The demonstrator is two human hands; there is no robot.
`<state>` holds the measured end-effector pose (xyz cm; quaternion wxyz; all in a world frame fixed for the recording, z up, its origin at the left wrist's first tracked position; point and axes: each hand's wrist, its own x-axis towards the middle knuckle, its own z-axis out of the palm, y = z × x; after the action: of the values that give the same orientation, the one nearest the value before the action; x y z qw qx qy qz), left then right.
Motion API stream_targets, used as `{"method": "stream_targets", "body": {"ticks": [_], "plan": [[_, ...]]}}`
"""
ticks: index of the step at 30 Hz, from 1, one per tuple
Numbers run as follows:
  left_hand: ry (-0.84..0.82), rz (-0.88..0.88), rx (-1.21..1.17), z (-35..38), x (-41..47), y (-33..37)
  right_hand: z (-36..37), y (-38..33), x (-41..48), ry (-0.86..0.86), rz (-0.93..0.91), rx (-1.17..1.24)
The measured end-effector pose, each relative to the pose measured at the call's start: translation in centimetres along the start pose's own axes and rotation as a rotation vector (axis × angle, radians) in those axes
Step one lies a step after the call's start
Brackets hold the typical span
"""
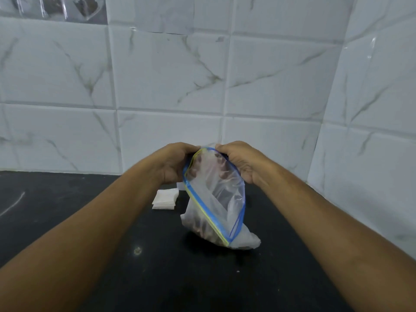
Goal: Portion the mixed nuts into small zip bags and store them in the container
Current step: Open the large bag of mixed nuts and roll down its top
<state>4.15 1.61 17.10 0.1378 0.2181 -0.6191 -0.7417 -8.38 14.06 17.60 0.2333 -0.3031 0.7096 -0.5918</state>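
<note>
A large clear zip bag [216, 199] with a blue and yellow zipper strip stands on the black counter [90, 221], with brown nuts showing dimly through its lower part. My left hand [173, 164] grips the left side of the bag's mouth. My right hand [242, 161] grips the right side of the mouth at the top. The mouth gapes open between the two hands. A small stack of white, flat zip bags [165, 199] lies on the counter just left of the big bag, behind my left wrist.
White marble-look tiled walls [157, 86] close off the back and the right side, forming a corner at the right. A faint scuff mark [137, 250] marks the counter in front.
</note>
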Motion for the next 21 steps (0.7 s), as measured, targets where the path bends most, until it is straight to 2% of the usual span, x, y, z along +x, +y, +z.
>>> {"method": "stream_targets", "body": {"ticks": [3,5,10,13,17,19,21], "plan": [[-0.034,-0.063,-0.043,-0.3,0.0,-0.5,0.2,0.2,-0.1,-0.160,0.116,0.184],[-0.016,-0.072,-0.110,-0.5,0.2,-0.8,0.2,0.6,-0.1,-0.211,0.134,0.224],[0.022,-0.058,-0.241,-1.7,0.4,-1.3,-2.2,1.6,-1.6,-0.289,-0.019,-0.157],[0.028,0.006,-0.177,-2.0,0.2,-1.1,-2.8,1.6,-2.7,-0.391,-0.015,-0.219],[0.012,0.076,-0.140,-1.2,0.0,-1.0,-2.3,1.3,-3.3,-0.405,0.003,-0.235],[0.020,0.120,-0.005,-0.7,-0.5,-1.0,-1.9,1.4,-3.5,-0.404,0.023,-0.208],[0.086,0.198,0.236,-0.4,-0.9,-1.1,-1.6,1.5,-3.4,-0.361,0.020,-0.133]]}}
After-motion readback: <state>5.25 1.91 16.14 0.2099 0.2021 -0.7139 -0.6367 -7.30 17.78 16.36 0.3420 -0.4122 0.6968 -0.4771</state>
